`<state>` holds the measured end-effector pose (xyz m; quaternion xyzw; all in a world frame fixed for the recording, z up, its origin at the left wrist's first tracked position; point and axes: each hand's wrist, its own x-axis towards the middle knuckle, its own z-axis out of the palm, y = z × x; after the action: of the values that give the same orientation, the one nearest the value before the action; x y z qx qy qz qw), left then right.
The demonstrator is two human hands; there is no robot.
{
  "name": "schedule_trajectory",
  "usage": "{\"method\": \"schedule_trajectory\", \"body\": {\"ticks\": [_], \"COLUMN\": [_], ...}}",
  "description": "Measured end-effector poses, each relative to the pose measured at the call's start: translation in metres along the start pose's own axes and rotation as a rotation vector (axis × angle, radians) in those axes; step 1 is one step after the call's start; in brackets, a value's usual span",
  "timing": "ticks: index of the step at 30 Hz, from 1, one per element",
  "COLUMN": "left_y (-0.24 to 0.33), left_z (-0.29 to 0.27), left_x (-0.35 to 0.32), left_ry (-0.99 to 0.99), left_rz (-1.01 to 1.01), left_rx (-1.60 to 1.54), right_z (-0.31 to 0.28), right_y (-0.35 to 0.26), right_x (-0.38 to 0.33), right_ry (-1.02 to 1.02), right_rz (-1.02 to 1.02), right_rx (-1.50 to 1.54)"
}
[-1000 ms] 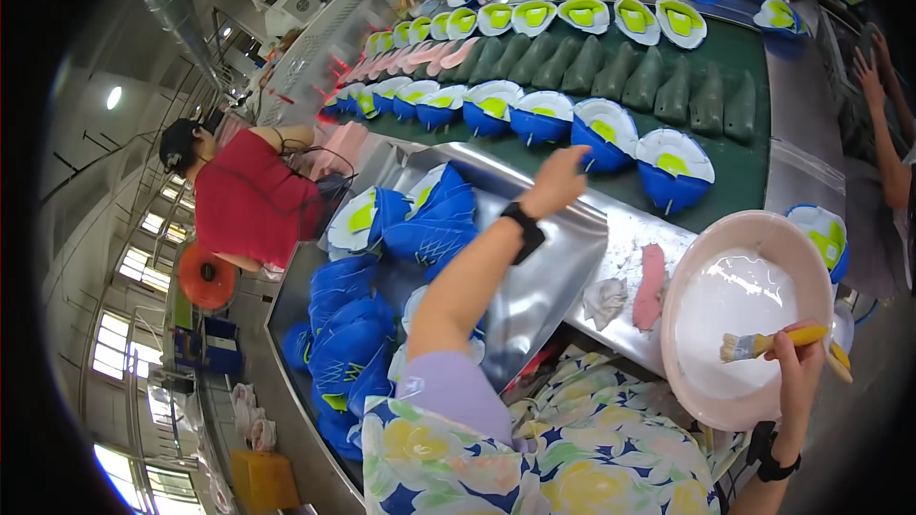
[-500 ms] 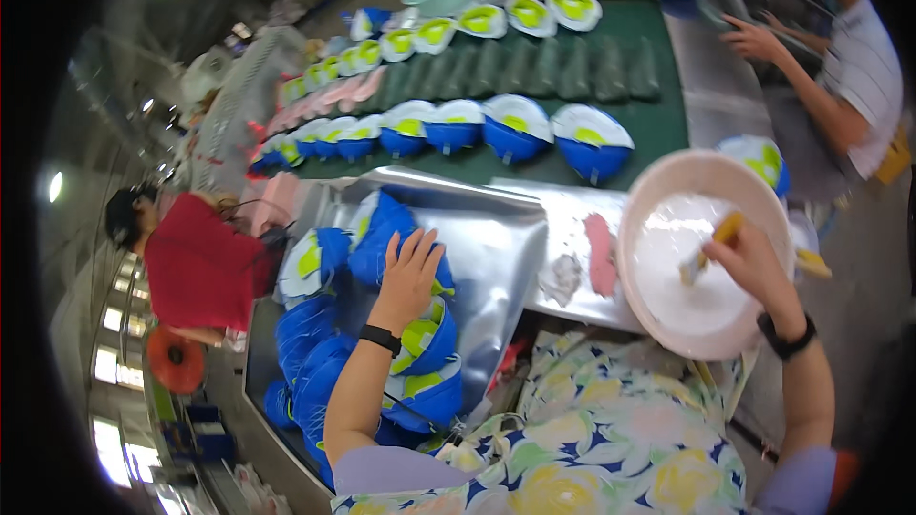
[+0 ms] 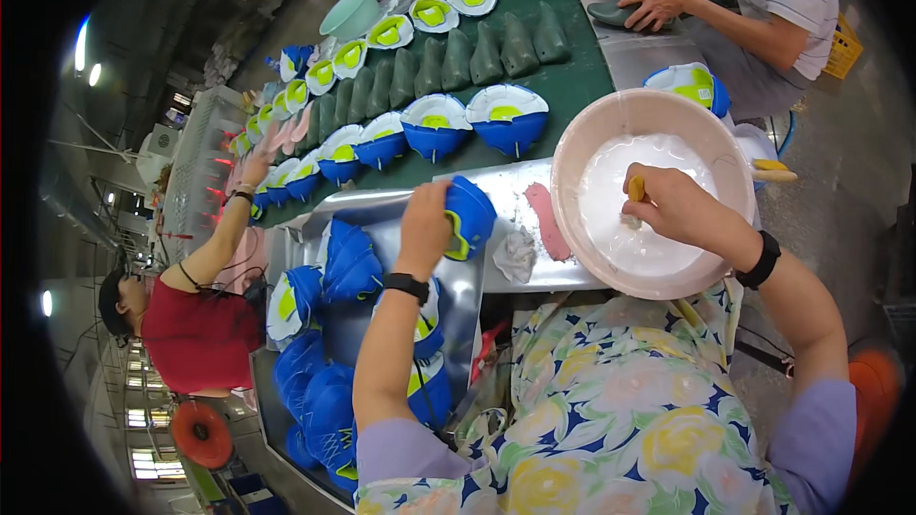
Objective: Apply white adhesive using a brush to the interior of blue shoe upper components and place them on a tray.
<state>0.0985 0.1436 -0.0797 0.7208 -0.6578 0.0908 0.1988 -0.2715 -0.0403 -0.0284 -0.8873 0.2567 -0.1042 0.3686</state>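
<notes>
Now | basin [image 3: 570, 205]: white liquid [image 3: 658, 150] | tray [image 3: 466, 288]: blue uppers [image 3: 351, 265] | left grip [image 3: 425, 229] clamps upper [image 3: 474, 215] | right grip [image 3: 673, 205] clamps brush [image 3: 636, 188]

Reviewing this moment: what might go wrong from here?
Drips: the right hand holds a yellow-handled brush tip-down over or in the white liquid; lifting it away might drip onto the pink strip beside the basin.

Dropping: the left hand holds a blue shoe upper raised at one side, so a loose grip could let it fall.

Spilling: the basin stands close to the floral apron, so a bump might slosh the liquid.
</notes>
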Motion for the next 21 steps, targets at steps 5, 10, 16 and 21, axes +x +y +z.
{"method": "schedule_trajectory", "body": {"ticks": [5,10,16,21], "left_y": [0.001,0.014,0.096,0.176], "left_z": [-0.088,-0.090,-0.028,-0.020], "left_x": [0.037,0.038,0.094,0.130], "left_ry": [0.062,-0.123,-0.208,-0.233], "left_rz": [-0.423,-0.413,-0.309,-0.464], "left_rx": [-0.776,-0.742,-0.797,-1.157], "right_z": [0.005,-0.040,-0.089,-0.102], "right_y": [0.010,0.039,0.022,0.022], "right_x": [-0.001,-0.009,-0.004,-0.007], "right_ry": [-0.232,0.130,0.367,0.444], "right_rz": [-0.078,-0.126,-0.238,-0.292], "right_rx": [-0.091,-0.035,0.327,0.265]}}
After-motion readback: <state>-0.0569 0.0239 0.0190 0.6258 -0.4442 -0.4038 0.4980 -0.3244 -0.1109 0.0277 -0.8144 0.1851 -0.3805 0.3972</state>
